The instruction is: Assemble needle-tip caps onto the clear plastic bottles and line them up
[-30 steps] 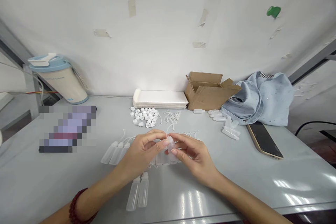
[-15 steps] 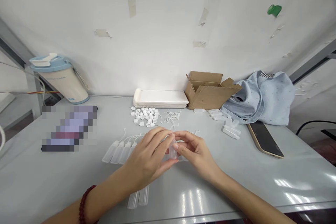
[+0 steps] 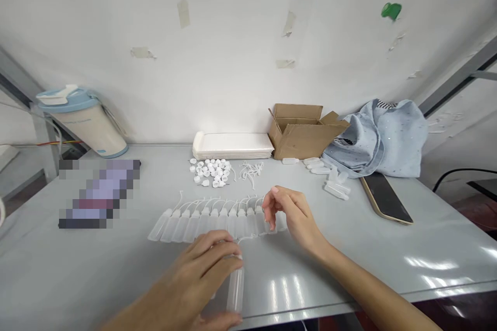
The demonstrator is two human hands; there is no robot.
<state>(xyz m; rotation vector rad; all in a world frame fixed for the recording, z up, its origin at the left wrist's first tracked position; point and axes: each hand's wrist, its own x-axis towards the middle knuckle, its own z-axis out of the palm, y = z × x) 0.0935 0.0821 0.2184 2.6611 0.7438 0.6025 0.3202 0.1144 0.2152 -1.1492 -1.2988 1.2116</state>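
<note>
Near the table's front edge my left hand (image 3: pixel 205 274) grips a small translucent squeeze bottle (image 3: pixel 235 289), thumb at its base and fingers at its top end; a thin white tail lies by that end. Much of the table under this hand is hidden. My right hand (image 3: pixel 293 217) hovers over the right end of a row of similar bottles (image 3: pixel 213 225), its fingers loosely bent and nothing visible in them. Thin white strips curve up from the necks of the row. The hand hides part of the last bottles.
Behind the row lie white caps (image 3: pixel 212 170) and loose white strips (image 3: pixel 250 169). A stack of white envelopes (image 3: pixel 236 145), an open cardboard box (image 3: pixel 306 137) and a blue cloth bag (image 3: pixel 388 139) line the wall. More bottles (image 3: pixel 336 189), a phone (image 3: pixel 386 199) and a tumbler (image 3: pixel 91 124) flank them.
My hands have parted. The left moved down towards the front edge with the bottle, while the right let go of it and stays over the row. The view shifted slightly.
</note>
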